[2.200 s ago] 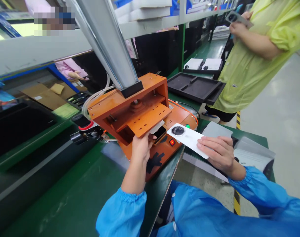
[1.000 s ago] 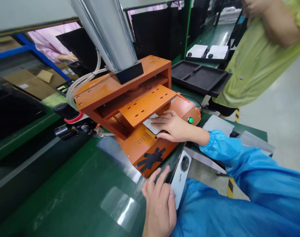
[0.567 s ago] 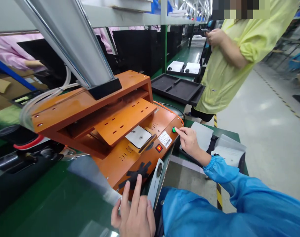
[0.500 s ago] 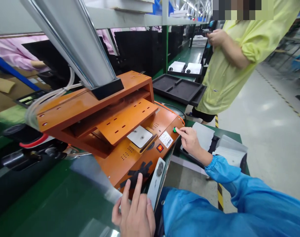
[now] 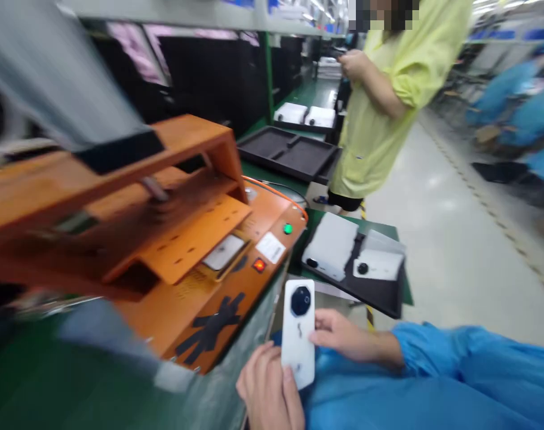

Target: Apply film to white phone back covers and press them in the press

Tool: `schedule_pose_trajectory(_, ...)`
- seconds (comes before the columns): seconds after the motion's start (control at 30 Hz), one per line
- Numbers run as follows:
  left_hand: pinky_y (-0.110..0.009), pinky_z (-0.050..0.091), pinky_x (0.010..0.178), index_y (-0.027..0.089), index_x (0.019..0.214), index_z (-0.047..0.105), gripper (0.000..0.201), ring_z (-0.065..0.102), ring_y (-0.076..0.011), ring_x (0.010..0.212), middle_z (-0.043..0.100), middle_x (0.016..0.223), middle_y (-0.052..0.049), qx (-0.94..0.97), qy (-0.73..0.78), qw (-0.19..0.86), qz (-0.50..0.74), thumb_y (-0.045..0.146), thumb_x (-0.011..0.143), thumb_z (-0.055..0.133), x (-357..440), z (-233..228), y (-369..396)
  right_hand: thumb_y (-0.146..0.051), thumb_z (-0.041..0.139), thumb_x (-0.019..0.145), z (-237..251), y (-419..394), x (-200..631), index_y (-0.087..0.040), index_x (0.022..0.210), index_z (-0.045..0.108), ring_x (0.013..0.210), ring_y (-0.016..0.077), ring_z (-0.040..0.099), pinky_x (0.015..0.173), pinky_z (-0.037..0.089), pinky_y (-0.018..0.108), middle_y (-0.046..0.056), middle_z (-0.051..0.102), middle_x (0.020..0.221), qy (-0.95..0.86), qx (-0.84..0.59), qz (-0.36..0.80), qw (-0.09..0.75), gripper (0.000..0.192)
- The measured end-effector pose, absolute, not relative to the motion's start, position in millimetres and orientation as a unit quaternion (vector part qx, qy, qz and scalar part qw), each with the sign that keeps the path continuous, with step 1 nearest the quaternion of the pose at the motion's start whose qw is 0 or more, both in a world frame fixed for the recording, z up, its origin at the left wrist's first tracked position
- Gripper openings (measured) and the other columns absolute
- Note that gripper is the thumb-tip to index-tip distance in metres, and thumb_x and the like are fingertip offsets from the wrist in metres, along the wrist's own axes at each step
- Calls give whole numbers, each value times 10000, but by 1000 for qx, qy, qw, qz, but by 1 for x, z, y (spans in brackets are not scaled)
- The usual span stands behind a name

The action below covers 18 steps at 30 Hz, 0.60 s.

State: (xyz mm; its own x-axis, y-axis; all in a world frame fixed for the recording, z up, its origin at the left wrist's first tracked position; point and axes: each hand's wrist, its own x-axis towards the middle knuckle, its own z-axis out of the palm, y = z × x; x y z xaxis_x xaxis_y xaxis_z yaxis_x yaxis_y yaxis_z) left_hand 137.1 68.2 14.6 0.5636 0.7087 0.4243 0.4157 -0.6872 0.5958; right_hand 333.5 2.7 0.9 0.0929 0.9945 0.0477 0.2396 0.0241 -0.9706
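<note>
A white smartphone (image 5: 298, 343) with a round black camera block is upright in front of me, its back facing me. My left hand (image 5: 272, 388) is closed round its lower left edge, with the thumb on the back. My right hand (image 5: 343, 335) grips the right edge between thumb and fingers. Just beyond stands an orange press (image 5: 164, 322) with a green button (image 5: 288, 229) and a lit red switch (image 5: 259, 265). Beneath its angled orange plate (image 5: 195, 233) lies a flat white piece (image 5: 224, 251), partly covered.
To the right, a black tray (image 5: 379, 295) holds more white phones and pale sheets. Dark trays (image 5: 289, 149) lie behind the press on the green bench. A person in a yellow smock (image 5: 388, 119) stands at the back, beside the aisle.
My right hand has left the green button and moved to the phone. The phone is now raised between both hands. The press's plate has come down over the white piece, and the view has swung right.
</note>
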Motion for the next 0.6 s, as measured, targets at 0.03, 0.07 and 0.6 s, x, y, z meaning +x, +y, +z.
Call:
schedule_pose_trajectory(0.03,-487,384,981,227,1168,620,254,583,-303,1185,687,1181,-124,861,334,222,314,270,972,465,139,10,68,-407,644,922,-5,2,345,-267,1076,630,762,195,729,635,579,286,21,764,905,-523,-619,372,453,208)
schedule_pose_trajectory(0.07,-492,392,986,223,1241,598,307,576,-311,1204,662,1261,-138,865,338,223,296,330,986,465,139,6,69,-441,600,950,-9,-1,364,-233,1012,651,755,183,720,648,572,276,25,760,887,-504,-664,346,430,223)
schedule_pose_trajectory(0.6,-343,531,896,236,1068,670,166,687,-182,932,740,1008,-41,891,204,316,256,173,963,558,126,13,59,-489,545,922,-34,-105,589,-174,759,731,650,181,611,652,427,310,119,721,787,-470,-877,45,88,401)
